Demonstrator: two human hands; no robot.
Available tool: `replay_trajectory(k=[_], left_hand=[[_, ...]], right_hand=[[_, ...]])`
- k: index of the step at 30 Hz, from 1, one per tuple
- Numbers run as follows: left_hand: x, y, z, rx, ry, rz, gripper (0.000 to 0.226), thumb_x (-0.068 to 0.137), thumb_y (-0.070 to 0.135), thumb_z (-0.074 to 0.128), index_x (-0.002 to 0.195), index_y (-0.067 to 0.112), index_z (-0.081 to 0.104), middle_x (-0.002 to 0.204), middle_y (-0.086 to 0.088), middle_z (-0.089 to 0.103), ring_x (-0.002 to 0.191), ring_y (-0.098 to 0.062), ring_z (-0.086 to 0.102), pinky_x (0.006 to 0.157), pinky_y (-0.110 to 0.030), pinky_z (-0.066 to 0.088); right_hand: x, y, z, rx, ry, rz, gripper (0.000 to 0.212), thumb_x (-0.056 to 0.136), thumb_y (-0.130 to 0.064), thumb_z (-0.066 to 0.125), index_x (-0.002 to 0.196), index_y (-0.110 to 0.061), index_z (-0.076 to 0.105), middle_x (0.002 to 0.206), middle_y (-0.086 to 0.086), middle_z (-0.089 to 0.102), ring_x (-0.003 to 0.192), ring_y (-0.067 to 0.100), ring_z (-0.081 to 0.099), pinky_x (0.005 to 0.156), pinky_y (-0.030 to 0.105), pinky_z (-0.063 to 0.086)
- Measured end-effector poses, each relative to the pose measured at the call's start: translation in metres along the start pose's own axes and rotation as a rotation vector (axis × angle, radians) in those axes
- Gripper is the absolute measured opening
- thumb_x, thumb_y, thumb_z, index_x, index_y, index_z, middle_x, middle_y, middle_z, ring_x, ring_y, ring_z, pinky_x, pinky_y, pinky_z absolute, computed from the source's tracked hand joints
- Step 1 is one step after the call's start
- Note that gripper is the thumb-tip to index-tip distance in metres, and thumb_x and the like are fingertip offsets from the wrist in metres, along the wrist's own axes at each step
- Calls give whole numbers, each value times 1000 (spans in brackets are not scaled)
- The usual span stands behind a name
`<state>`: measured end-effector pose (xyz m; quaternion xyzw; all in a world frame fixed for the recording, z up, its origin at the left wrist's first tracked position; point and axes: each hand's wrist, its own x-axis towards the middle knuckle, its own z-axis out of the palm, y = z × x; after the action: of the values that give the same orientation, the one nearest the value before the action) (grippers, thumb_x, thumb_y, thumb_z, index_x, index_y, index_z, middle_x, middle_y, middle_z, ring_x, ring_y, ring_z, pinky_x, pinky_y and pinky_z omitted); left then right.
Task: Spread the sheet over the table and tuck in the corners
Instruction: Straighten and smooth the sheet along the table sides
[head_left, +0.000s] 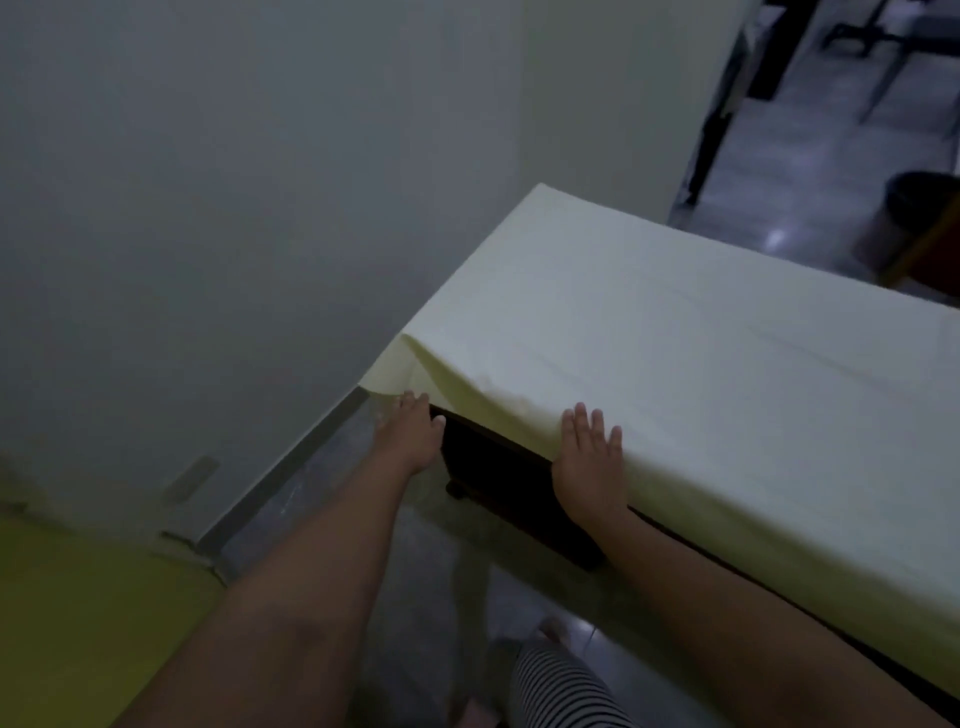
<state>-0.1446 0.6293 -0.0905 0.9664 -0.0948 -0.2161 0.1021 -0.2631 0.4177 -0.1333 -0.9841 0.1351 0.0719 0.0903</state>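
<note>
Cream: one sheet (675, 338), two hands (410, 434) (592, 460)

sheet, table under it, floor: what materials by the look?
Sheet: thin pale yellow cloth or non-woven, matte. It drapes over the edge with soft creases and a fold at the corner.
Table: a dark, hard-edged side shows below the sheet. Perhaps wood or laminate, but too dim to tell.
Floor: grey tile or polished stone, glossy. It mirrors a light spot.
</note>
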Motion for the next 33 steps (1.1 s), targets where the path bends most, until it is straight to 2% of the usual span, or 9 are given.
replay_trajectory(k=[6,11,15,20,23,25,26,30,33], left_hand=[[58,-4,-31,86,107,119,55,101,28,32,151,10,17,160,-10,9,147,-24,8,117,-45,10],[85,-21,-36,95,160,187,61,99,25,36,152,9,9,161,-11,4,148,-24,4,118,-43,7],[107,-45,-46,52,229,224,68,97,21,43,152,6,5,160,-13,3,148,-27,5,119,-45,9],[156,-68,-63,123,88,354,75,97,33,46,152,8,2,161,-11,4,148,-26,6,119,-45,10],[174,-71,-69,109,17,456,78,95,36,50,152,8,5,160,-10,8,147,-25,9,118,-46,9],[180,-72,-70,74,6,511,76,94,34,51,152,8,9,160,-11,13,146,-26,14,118,-45,11],[183,-73,-70,58,-7,528,75,94,33,51,152,8,9,159,-12,16,145,-28,17,117,-45,14],[184,-76,-60,-23,-46,513,78,96,25,50,153,10,-2,153,-19,27,134,-40,33,107,-46,29],[186,-87,-54,-45,-72,535,74,97,10,39,152,14,-10,150,-22,33,128,-42,41,101,-46,38]], right_hand=[[31,-41,5,48,67,53,62,96,-16,28,152,-7,1,160,12,-4,147,30,-7,118,49,-8],[57,-85,12,52,87,43,62,96,-19,30,152,-7,4,161,11,-1,147,30,-5,117,48,-9],[78,-120,15,101,110,173,64,94,-16,34,151,-6,8,160,13,4,147,35,-3,117,48,-7],[97,-134,18,64,178,325,63,95,-11,34,151,-8,7,161,10,4,147,33,-1,118,46,-5],[101,-136,15,1,222,356,64,87,-2,51,147,-6,29,155,13,28,143,36,23,116,49,14],[98,-138,17,-26,298,357,65,73,4,66,136,-5,49,142,14,49,132,38,44,108,53,32],[98,-139,19,-11,322,355,66,68,8,69,132,-5,54,138,13,53,128,38,48,106,54,35],[99,-145,22,26,388,408,67,64,13,70,127,-5,59,134,13,57,126,38,50,105,57,35],[97,-160,25,60,406,488,67,62,13,71,126,-5,60,132,13,58,125,37,51,104,58,34]])
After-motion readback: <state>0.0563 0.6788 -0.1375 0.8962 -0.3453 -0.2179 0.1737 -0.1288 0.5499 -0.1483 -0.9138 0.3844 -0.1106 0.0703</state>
